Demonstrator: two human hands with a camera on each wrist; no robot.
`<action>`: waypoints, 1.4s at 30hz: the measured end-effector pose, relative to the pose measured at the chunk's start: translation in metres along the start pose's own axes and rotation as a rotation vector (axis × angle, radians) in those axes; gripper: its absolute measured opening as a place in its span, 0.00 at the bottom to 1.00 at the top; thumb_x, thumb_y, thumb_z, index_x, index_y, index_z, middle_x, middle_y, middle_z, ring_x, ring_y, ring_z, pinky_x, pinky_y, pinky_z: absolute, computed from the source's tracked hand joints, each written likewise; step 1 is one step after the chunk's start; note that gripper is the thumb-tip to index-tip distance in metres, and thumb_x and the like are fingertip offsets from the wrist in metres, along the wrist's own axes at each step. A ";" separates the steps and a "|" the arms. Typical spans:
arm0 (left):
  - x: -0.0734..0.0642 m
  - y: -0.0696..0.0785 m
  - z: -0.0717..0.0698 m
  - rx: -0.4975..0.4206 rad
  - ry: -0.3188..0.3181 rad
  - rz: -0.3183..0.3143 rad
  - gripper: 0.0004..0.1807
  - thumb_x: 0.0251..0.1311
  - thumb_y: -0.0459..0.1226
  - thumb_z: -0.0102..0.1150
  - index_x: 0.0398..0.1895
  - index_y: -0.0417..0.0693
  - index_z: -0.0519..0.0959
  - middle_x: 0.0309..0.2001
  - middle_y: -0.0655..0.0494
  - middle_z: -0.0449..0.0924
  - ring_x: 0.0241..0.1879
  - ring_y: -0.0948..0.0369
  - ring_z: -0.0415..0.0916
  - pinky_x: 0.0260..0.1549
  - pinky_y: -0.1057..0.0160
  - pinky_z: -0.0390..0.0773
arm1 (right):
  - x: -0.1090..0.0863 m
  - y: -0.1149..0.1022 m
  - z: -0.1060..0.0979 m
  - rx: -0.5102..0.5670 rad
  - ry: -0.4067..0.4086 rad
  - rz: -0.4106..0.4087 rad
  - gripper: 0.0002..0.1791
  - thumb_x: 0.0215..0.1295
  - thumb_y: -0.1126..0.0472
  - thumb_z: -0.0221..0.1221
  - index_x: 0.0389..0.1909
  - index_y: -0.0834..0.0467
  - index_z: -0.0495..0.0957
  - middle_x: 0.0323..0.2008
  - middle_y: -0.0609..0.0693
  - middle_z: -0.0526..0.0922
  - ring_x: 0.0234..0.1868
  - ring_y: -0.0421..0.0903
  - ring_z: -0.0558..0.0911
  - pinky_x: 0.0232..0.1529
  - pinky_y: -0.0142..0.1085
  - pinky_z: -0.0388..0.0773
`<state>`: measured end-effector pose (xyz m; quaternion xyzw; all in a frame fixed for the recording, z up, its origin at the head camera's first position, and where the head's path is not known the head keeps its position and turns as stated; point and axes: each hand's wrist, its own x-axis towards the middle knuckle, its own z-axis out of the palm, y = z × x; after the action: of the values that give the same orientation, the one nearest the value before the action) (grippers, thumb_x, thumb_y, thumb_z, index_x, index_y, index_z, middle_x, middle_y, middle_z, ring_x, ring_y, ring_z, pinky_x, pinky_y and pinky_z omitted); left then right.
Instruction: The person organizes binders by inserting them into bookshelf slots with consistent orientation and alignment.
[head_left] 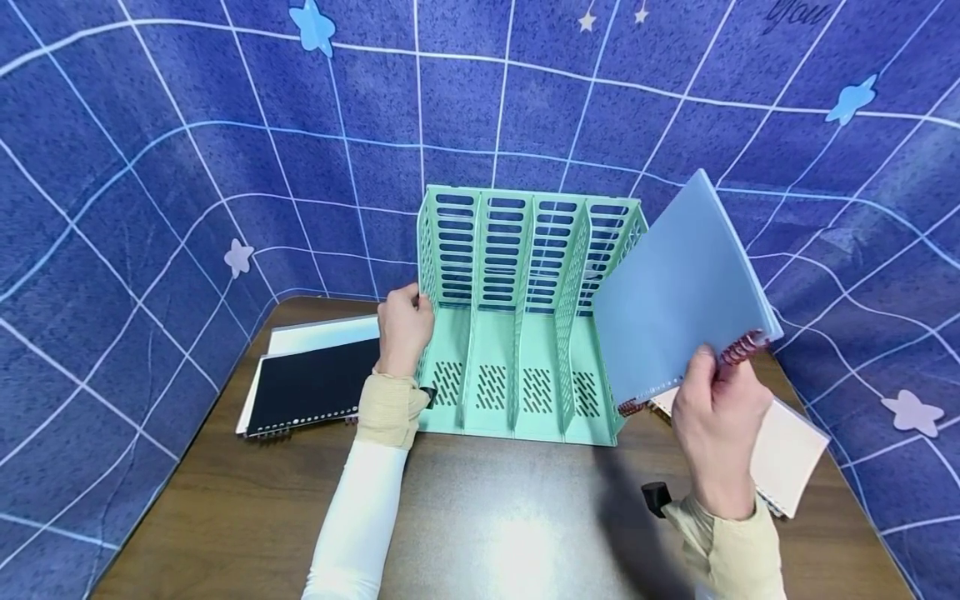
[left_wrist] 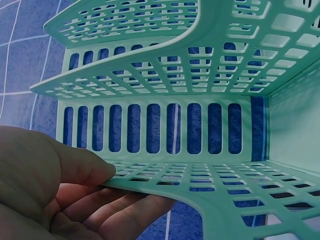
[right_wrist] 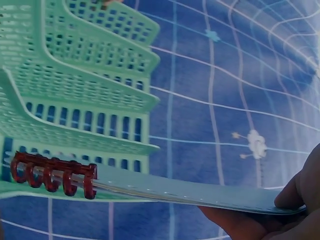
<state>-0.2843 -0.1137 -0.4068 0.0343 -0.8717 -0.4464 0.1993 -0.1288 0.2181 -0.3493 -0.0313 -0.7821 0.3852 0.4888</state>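
Note:
A mint-green file rack (head_left: 491,337) with upright dividers stands on the table in the head view. My left hand (head_left: 405,329) grips its left side panel near the front edge. In the left wrist view, the thumb lies on one face of that panel and the fingers on the other. My right hand (head_left: 720,425) holds a blue-covered ring-bound notebook (head_left: 675,283) by its bound edge, tilted and raised at the rack's right side. Dark red binding rings (right_wrist: 55,172) show in the right wrist view, overlapping the rack's rightmost slot.
A black-covered notebook (head_left: 315,383) lies on the left with a pale one (head_left: 322,332) under it. On the right, a cream notebook (head_left: 787,458) is partly hidden behind my right hand. Blue patterned cloth (head_left: 510,100) surrounds the wooden table (head_left: 517,500) at back and sides.

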 end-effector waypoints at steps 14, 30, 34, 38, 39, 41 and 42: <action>-0.001 -0.001 0.001 -0.017 0.007 -0.004 0.12 0.75 0.34 0.52 0.42 0.46 0.87 0.21 0.50 0.80 0.15 0.53 0.68 0.18 0.56 0.68 | -0.007 0.023 0.051 -0.037 -0.086 -0.034 0.16 0.71 0.69 0.50 0.21 0.61 0.66 0.14 0.50 0.62 0.17 0.51 0.61 0.18 0.40 0.55; -0.001 -0.002 0.002 -0.031 0.004 -0.010 0.12 0.76 0.34 0.52 0.45 0.46 0.87 0.22 0.50 0.81 0.14 0.54 0.68 0.17 0.57 0.67 | -0.023 0.044 0.088 -0.051 -0.208 -0.057 0.11 0.70 0.70 0.49 0.26 0.61 0.67 0.14 0.50 0.62 0.15 0.55 0.65 0.17 0.47 0.60; -0.001 -0.001 0.001 -0.035 0.009 -0.013 0.12 0.75 0.34 0.52 0.45 0.46 0.87 0.23 0.50 0.82 0.15 0.53 0.69 0.17 0.56 0.67 | -0.025 0.044 0.094 -0.043 -0.221 -0.074 0.10 0.70 0.71 0.49 0.27 0.61 0.69 0.13 0.50 0.63 0.15 0.54 0.65 0.16 0.46 0.61; -0.001 -0.002 0.001 -0.039 0.011 -0.016 0.12 0.75 0.34 0.52 0.44 0.47 0.88 0.23 0.50 0.82 0.15 0.53 0.69 0.17 0.57 0.67 | -0.027 0.044 0.098 -0.048 -0.261 -0.068 0.09 0.71 0.71 0.48 0.29 0.62 0.69 0.14 0.50 0.63 0.14 0.52 0.65 0.15 0.45 0.61; 0.000 -0.002 0.002 -0.040 0.012 -0.016 0.12 0.75 0.34 0.52 0.44 0.47 0.88 0.23 0.51 0.82 0.15 0.54 0.69 0.17 0.57 0.67 | -0.027 0.044 0.100 -0.051 -0.272 -0.064 0.09 0.72 0.70 0.48 0.29 0.62 0.69 0.15 0.50 0.63 0.14 0.52 0.65 0.15 0.46 0.61; 0.000 -0.003 0.002 -0.042 0.012 -0.014 0.12 0.75 0.34 0.52 0.44 0.47 0.87 0.22 0.51 0.82 0.15 0.54 0.68 0.17 0.57 0.66 | -0.028 0.044 0.102 -0.057 -0.283 -0.054 0.09 0.72 0.69 0.48 0.30 0.61 0.69 0.15 0.50 0.63 0.15 0.53 0.66 0.15 0.47 0.62; 0.000 -0.003 0.002 -0.043 0.012 -0.013 0.12 0.75 0.34 0.52 0.44 0.47 0.87 0.22 0.51 0.81 0.15 0.54 0.68 0.17 0.57 0.66 | -0.029 0.044 0.103 -0.058 -0.285 -0.049 0.09 0.73 0.69 0.48 0.30 0.61 0.69 0.15 0.50 0.63 0.15 0.53 0.66 0.16 0.48 0.63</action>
<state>-0.2855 -0.1136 -0.4103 0.0384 -0.8604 -0.4662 0.2022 -0.2093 0.1781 -0.4216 0.0286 -0.8549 0.3508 0.3811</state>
